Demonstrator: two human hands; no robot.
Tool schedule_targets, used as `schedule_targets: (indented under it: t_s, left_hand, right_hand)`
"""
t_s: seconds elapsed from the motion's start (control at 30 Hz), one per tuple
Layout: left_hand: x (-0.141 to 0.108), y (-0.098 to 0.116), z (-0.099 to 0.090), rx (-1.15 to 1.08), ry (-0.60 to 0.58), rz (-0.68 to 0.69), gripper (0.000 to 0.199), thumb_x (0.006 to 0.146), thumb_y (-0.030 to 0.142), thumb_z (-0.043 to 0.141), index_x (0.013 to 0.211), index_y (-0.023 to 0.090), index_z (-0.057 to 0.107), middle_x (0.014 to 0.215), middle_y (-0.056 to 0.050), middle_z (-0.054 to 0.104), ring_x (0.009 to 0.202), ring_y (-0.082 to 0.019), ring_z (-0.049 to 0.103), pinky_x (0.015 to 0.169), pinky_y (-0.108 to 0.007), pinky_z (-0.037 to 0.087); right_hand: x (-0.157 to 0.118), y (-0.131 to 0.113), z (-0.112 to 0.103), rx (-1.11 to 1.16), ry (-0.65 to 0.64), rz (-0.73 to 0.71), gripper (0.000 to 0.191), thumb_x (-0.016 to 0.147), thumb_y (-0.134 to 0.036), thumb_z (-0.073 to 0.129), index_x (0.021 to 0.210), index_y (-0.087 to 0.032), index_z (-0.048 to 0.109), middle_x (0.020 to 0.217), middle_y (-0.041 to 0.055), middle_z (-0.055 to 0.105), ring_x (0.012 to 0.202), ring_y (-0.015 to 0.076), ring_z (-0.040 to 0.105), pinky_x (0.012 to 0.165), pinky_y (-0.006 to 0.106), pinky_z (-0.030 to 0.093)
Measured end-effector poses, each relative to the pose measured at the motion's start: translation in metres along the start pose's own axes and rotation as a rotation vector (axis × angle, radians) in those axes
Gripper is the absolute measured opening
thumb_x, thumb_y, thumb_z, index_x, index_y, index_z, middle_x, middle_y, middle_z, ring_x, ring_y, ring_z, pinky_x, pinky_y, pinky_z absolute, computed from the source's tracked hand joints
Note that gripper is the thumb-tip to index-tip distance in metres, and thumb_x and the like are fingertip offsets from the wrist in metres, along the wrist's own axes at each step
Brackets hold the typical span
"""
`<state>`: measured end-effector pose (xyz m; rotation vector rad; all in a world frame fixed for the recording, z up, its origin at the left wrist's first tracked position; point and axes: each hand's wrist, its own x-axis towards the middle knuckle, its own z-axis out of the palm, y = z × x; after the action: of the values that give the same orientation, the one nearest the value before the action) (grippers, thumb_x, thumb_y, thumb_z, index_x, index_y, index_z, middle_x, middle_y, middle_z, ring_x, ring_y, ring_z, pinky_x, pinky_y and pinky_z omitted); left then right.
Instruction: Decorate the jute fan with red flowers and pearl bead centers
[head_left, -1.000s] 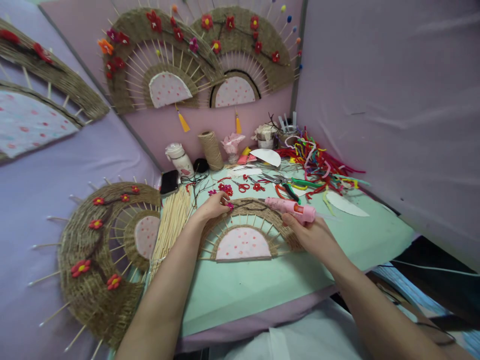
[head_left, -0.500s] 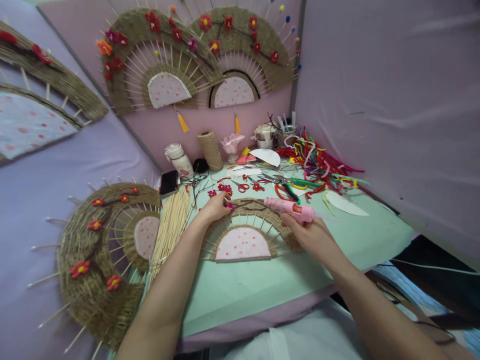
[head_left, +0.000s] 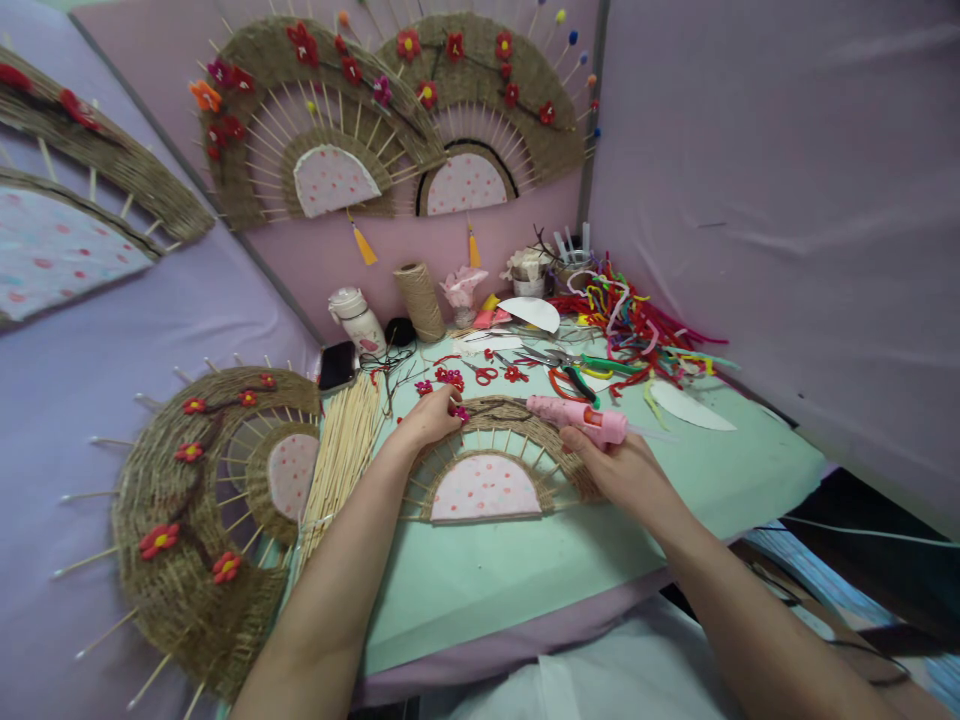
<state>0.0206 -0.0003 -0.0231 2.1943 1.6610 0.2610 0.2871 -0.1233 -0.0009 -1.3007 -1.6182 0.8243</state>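
Note:
A woven twine fan [head_left: 517, 411] with stick ribs and a pink-dotted half-round centre [head_left: 487, 487] lies flat on the table before me. At its upper left, my left hand [head_left: 433, 418] rests with curled fingers on a small magenta flower [head_left: 461, 412]. The fingertips partly cover that flower. My right hand [head_left: 626, 468] is wrapped round a pink glue gun [head_left: 574, 415] over the fan's right side. Its nozzle points left, close to the dark twig [head_left: 499, 403] along the fan's top. Small red flowers [head_left: 450, 378] lie just beyond my left hand.
Red-handled scissors [head_left: 486, 376], green-handled pliers [head_left: 607, 365] and a pipe-cleaner heap [head_left: 622, 310] lie behind the fan. Thin sticks [head_left: 349, 430] and a larger flowered fan [head_left: 187, 500] are on the left. A twine spool [head_left: 420, 302] and white bottle [head_left: 358, 320] stand at the back.

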Motion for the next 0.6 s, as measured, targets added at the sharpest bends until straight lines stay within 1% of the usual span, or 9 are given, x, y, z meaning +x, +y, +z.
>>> schedule_targets:
  t_s: [0.13, 0.27, 0.33, 0.43, 0.5, 0.57, 0.6]
  left_hand:
    - [0.000, 0.001, -0.001, 0.014, -0.003, 0.007, 0.032, 0.069, 0.020, 0.062, 0.101, 0.018, 0.058, 0.085, -0.004, 0.068, 0.081, -0.020, 0.062, 0.066, -0.027, 0.041]
    - [-0.002, 0.001, -0.004, 0.004, -0.018, 0.019, 0.034, 0.069, 0.021, 0.063, 0.103, 0.018, 0.058, 0.088, -0.004, 0.068, 0.081, -0.020, 0.063, 0.067, -0.027, 0.043]
    - [-0.005, 0.001, -0.008, -0.010, -0.031, 0.021, 0.037, 0.070, 0.023, 0.064, 0.106, 0.017, 0.057, 0.090, -0.005, 0.069, 0.081, -0.020, 0.063, 0.068, -0.027, 0.044]
    - [-0.010, 0.001, -0.021, 0.002, -0.041, 0.003, 0.039, 0.070, 0.024, 0.065, 0.107, 0.015, 0.059, 0.097, -0.007, 0.069, 0.084, -0.020, 0.063, 0.072, -0.027, 0.046]
    - [-0.015, 0.001, -0.032, 0.044, 0.012, -0.024, 0.030, 0.071, 0.021, 0.063, 0.101, 0.015, 0.063, 0.099, -0.008, 0.069, 0.088, -0.021, 0.063, 0.075, -0.028, 0.046]
    - [-0.019, 0.003, -0.043, 0.070, 0.129, -0.045, 0.020, 0.075, 0.017, 0.057, 0.093, 0.017, 0.066, 0.096, -0.007, 0.070, 0.088, -0.021, 0.063, 0.077, -0.029, 0.045]
    - [-0.020, 0.003, -0.047, 0.069, 0.196, -0.048, 0.018, 0.077, 0.016, 0.055, 0.090, 0.017, 0.067, 0.094, -0.007, 0.070, 0.087, -0.021, 0.062, 0.078, -0.030, 0.045]
  right_hand:
    - [0.000, 0.000, 0.000, 0.003, -0.005, 0.000, 0.035, 0.092, -0.041, 0.050, 0.120, -0.031, 0.067, 0.102, -0.0024, 0.073, 0.100, 0.0241, 0.066, 0.087, 0.034, 0.052]
    - [0.000, 0.002, 0.000, 0.011, 0.000, -0.013, 0.034, 0.092, -0.040, 0.050, 0.121, -0.032, 0.067, 0.109, -0.0035, 0.071, 0.104, 0.0237, 0.064, 0.090, 0.033, 0.051]
    - [0.000, 0.003, 0.000, 0.012, 0.001, -0.014, 0.034, 0.092, -0.040, 0.051, 0.120, -0.032, 0.067, 0.108, -0.0035, 0.071, 0.103, 0.0236, 0.065, 0.090, 0.034, 0.051]
    - [0.000, 0.003, 0.001, 0.009, 0.014, -0.003, 0.033, 0.091, -0.040, 0.051, 0.117, -0.031, 0.069, 0.100, -0.0033, 0.073, 0.099, 0.0238, 0.066, 0.087, 0.033, 0.052]
    - [-0.001, 0.003, 0.001, 0.008, 0.021, 0.005, 0.032, 0.091, -0.040, 0.052, 0.116, -0.031, 0.070, 0.097, -0.0038, 0.073, 0.097, 0.0239, 0.067, 0.085, 0.033, 0.053]
    - [-0.001, 0.003, 0.001, 0.007, 0.024, 0.008, 0.032, 0.091, -0.039, 0.052, 0.116, -0.031, 0.070, 0.098, -0.0044, 0.073, 0.098, 0.0239, 0.066, 0.085, 0.033, 0.053]
    - [-0.001, 0.003, 0.001, 0.006, 0.025, 0.008, 0.032, 0.091, -0.039, 0.052, 0.116, -0.031, 0.070, 0.098, -0.0046, 0.073, 0.098, 0.0238, 0.066, 0.085, 0.033, 0.053]
